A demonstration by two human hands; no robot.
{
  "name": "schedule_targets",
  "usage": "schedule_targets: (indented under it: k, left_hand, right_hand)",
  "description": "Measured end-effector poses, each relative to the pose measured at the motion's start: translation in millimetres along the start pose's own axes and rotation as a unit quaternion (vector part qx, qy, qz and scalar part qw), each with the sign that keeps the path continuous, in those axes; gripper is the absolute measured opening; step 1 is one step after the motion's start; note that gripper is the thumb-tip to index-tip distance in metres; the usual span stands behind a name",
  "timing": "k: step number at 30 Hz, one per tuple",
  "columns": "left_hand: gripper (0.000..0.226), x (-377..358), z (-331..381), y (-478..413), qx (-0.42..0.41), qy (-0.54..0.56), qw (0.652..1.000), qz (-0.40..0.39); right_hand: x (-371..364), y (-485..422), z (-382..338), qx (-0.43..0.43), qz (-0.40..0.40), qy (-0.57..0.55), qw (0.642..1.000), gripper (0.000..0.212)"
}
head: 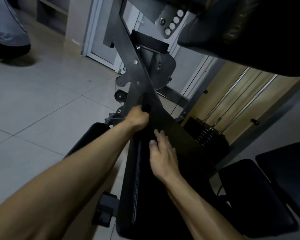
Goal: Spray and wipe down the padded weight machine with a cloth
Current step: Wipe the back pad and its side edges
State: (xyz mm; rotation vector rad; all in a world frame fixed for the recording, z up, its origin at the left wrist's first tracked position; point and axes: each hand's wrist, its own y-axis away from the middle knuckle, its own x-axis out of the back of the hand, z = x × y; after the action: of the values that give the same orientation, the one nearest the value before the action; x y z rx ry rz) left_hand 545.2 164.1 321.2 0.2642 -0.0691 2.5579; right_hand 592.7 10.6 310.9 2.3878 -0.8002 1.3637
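The dark cloth (173, 132) is lying along the padded bench (145, 196), whose long axis is running near to far. The left hand (137, 118) is gripping the cloth's far-left edge, while the right hand (163, 158) — nearer, fingers straight — is pressing it flat.

Dim room; pale tiled floor (42, 104); white door (100, 37); yellowish wall (220, 87).

Dark cloth (173, 134) spread over black machine pad (145, 196).
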Motion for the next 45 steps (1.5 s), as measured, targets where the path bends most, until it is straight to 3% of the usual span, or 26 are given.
schedule_targets:
  k: [4, 8, 10, 12, 14, 17, 21, 25, 30, 35, 40, 45]
  left_hand:
    - [0.029, 2.7, -2.2, 4.8, -0.008, 0.012, 1.0, -0.005]
    - [0.04, 2.2, -23.9, 55.7, -0.034, 0.054, 0.998, -0.007]
    - [0.06, 2.5, -31.9, 75.1, -0.048, 0.069, 0.996, -0.016]
    - [0.065, 0.9, -33.6, 78.1, -0.049, 0.066, 0.996, -0.022]
    - [0.057, -0.3, -29.9, 64.0, -0.048, 0.062, 0.997, -0.018]
    - [0.051, -1.7, -17.3, 14.5, -0.048, 0.022, 0.999, -0.005]
    - [0.028, -1.1, 3.6, -61.6, -0.003, 0.02, 1.0, 0.022]
    - [0.028, -2.5, 7.1, -65.4, -0.017, 0.004, 1.0, 0.024]
    - [0.045, -6.1, -26.8, -13.0, -0.077, 0.029, 0.997, -0.002]
    - [0.033, -4.1, -3.9, -85.0, -0.043, -0.017, 0.999, 0.01]
    - [0.034, -6.6, 20.0, -146.8, 0.009, -0.015, 0.999, 0.032]
    - [0.027, -8.6, 3.0, -112.7, -0.072, -0.071, 0.995, 0.021]
  right_hand:
    - [0.3, -3.7, 4.7, 0.003, 0.031, -0.015, 0.999, 0.049]
    - [18.9, -38.0, 10.0, -0.029, 0.046, -0.052, 0.997, 0.021]
    - [30.5, -65.1, 7.6, -0.013, 0.032, -0.049, 0.998, 0.027]
    - [30.7, -87.6, 2.8, 0.016, -0.008, -0.02, 1.0, 0.042]
    - [19.8, -100.3, 0.2, 0.019, -0.041, 0.001, 0.999, 0.049]
    - [8.5, -104.9, 6.0, 0.023, -0.033, 0.019, 0.999, 0.049]
    - [6.4, -112.1, 12.3, 0.033, -0.024, -0.009, 0.999, 0.049]
    - [6.0, -113.6, 13.4, 0.026, -0.014, -0.031, 0.999, 0.049]
    - [2.7, -109.9, 10.3, 0.034, -0.01, -0.008, 0.999, 0.051]
    - [3.2, -109.5, 9.6, 0.028, -0.016, -0.011, 0.999, 0.05]
    - [5.0, -112.7, 11.6, 0.028, -0.018, -0.015, 0.999, 0.049]
    - [5.5, -110.4, 12.1, 0.034, -0.014, -0.021, 0.999, 0.05]
